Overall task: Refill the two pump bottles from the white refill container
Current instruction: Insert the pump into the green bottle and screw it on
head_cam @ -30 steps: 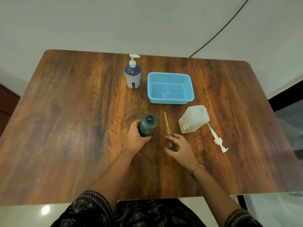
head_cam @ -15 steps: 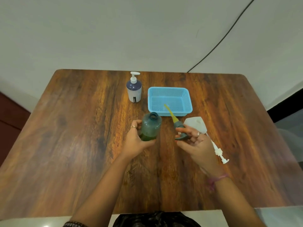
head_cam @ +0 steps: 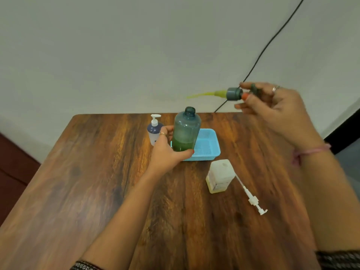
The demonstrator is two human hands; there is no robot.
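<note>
My left hand (head_cam: 166, 152) grips a grey-green translucent bottle (head_cam: 186, 129), lifted upright above the table, its neck open and green liquid in its lower part. My right hand (head_cam: 272, 106) holds the bottle's grey pump head (head_cam: 234, 93) raised up to the right, its yellow-stained tube (head_cam: 202, 94) pointing left. A white refill container (head_cam: 220, 176) with yellowish liquid stands on the table at right, uncapped. Beside it lies a white pump (head_cam: 251, 197). A second pump bottle (head_cam: 154, 129), white with a dark top, stands at the back, pump on.
A light blue plastic basket (head_cam: 209, 147) sits behind the held bottle on the wooden table (head_cam: 97, 182). A black cable (head_cam: 263, 53) runs down the wall behind the table's far edge.
Both hands rose from the table. The left lifted the green bottle upright; the right carried the pump head up and to the right, tube swinging to point left. The view tilted up.
</note>
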